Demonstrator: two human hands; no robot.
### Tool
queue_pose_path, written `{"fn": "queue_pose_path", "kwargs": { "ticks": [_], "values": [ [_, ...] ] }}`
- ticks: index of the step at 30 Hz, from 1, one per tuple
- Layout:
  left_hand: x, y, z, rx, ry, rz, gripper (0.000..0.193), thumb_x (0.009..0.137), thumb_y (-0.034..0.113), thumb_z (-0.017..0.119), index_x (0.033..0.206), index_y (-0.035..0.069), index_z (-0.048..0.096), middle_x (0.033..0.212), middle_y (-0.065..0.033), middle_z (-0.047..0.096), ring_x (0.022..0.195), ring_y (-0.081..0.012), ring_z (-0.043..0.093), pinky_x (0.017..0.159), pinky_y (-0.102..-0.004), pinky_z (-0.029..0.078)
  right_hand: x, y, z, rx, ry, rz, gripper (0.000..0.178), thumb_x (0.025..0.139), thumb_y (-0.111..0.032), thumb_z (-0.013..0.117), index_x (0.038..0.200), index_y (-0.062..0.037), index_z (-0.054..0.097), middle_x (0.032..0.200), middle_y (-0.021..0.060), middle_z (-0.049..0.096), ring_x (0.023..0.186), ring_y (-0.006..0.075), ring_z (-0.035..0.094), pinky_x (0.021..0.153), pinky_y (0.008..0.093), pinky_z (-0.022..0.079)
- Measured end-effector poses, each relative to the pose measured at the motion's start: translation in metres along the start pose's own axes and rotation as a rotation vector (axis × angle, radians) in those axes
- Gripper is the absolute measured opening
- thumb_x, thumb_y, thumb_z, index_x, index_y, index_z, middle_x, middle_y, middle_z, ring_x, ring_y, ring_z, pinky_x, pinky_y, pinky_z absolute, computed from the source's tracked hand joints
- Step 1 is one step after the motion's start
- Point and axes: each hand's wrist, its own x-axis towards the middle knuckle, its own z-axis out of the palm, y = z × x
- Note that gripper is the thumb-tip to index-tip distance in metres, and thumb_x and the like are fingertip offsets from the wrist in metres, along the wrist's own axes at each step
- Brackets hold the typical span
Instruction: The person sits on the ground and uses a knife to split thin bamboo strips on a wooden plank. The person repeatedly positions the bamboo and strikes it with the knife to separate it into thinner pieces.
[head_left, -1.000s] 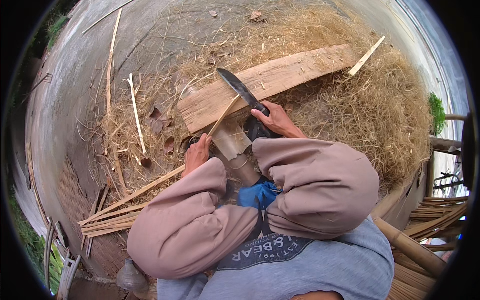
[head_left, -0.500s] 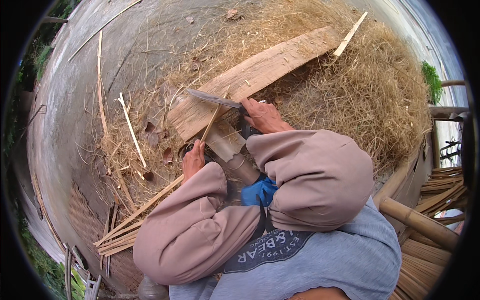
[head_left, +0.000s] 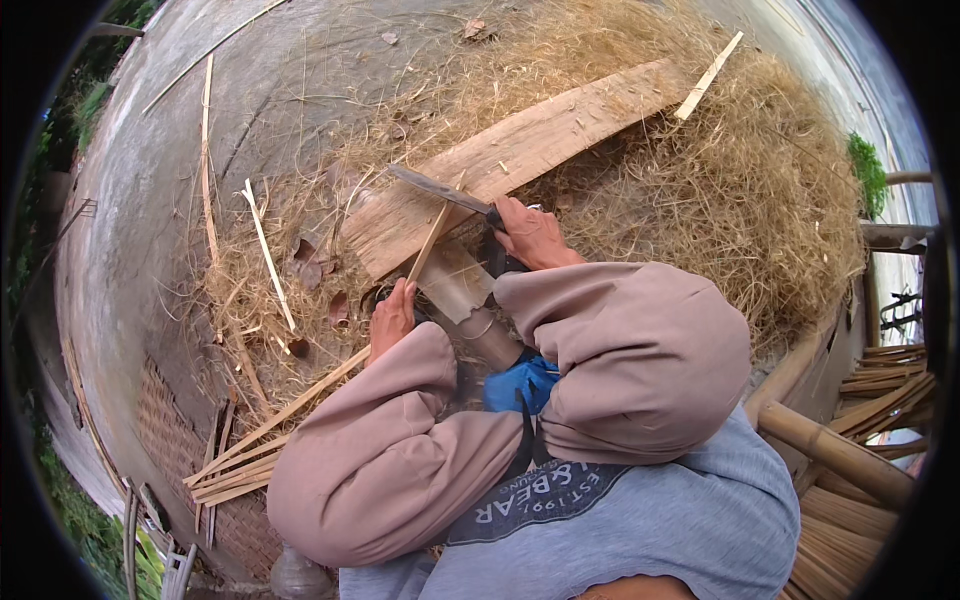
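My right hand (head_left: pixel 535 236) is wrapped round the dark handle of a knife (head_left: pixel 437 187), whose long blade points to the far left. The blade lies across a thin bamboo strip (head_left: pixel 432 238), near the strip's far end. Pinched in my left hand (head_left: pixel 392 318) is the near end of that strip, which slants up over a wooden plank (head_left: pixel 575 125). The plank's near end is by my hands, above a pale curved piece (head_left: pixel 452 282) lying on my lower leg. Whether the blade cuts into the strip cannot be made out.
Curly shavings (head_left: pixel 755 190) heap up right of the plank. Split strips (head_left: pixel 240 482) lie by my left sleeve, and a pale strip (head_left: pixel 265 250) rests on the concrete floor (head_left: pixel 150 200). A bamboo pole (head_left: pixel 840 455) and bundled strips (head_left: pixel 850 530) are at the right.
The knife's tip has swung a little away from me, so the blade lies at a steeper slant across the strip. Both hands keep their holds. The whole view has shifted slightly.
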Motion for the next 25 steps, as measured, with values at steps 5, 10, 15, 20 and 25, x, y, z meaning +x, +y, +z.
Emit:
{"fn": "queue_pose_path", "kwargs": {
  "ticks": [5,10,15,20,25],
  "values": [
    [0.001,-0.002,-0.004,-0.266,-0.175,-0.091,0.045,0.111,0.047,0.046,0.092,0.008,0.057,0.06,0.0016,0.045,0.05,-0.0126,0.039,0.047,-0.0315,0.032,-0.003,-0.007,-0.002,0.548,-0.13,0.13,0.046,0.1,-0.039,0.065,0.115,0.0035,0.053,0.094,0.0318,0.069,0.095,0.0505,0.068,0.083,0.0533,0.051],
    [0.004,0.012,-0.016,-0.398,-0.277,-0.182,0.047,0.11,0.052,0.046,0.088,0.01,0.055,0.062,0.0089,0.036,0.051,-0.0045,0.029,0.046,-0.0241,0.023,0.001,-0.011,-0.013,0.53,-0.137,0.234,0.047,0.1,-0.04,0.066,0.111,0.0039,0.055,0.094,0.0317,0.069,0.093,0.0486,0.069,0.082,0.0509,0.052],
    [0.015,0.019,-0.04,-0.455,-0.42,-0.361,0.048,0.108,0.055,0.049,0.086,0.013,0.053,0.061,0.0089,0.034,0.049,-0.0039,0.027,0.044,-0.0233,0.023,0.001,0.001,-0.005,0.471,-0.083,0.139,0.047,0.1,-0.043,0.067,0.114,0.0009,0.057,0.085,0.0293,0.069,0.081,0.0453,0.07,0.071,0.0493,0.053],
    [0.016,0.015,-0.05,-0.428,-0.436,-0.396,0.05,0.106,0.059,0.049,0.084,0.014,0.051,0.061,0.0094,0.033,0.048,-0.0039,0.027,0.044,-0.0231,0.022,-0.008,-0.003,0.009,0.411,-0.025,0.021,0.043,0.102,-0.04,0.063,0.117,-0.0002,0.055,0.086,0.0294,0.068,0.082,0.0493,0.068,0.071,0.0517,0.052],
    [0.022,0.028,-0.052,-0.397,-0.468,-0.351,0.053,0.103,0.063,0.052,0.084,0.013,0.051,0.06,0.0085,0.035,0.048,-0.0049,0.027,0.043,-0.0245,0.023,-0.003,-0.004,0.007,0.372,-0.098,0.084,0.039,0.102,-0.037,0.064,0.117,-0.0021,0.053,0.092,0.0269,0.07,0.089,0.0485,0.068,0.077,0.0531,0.053]
  ]
}}
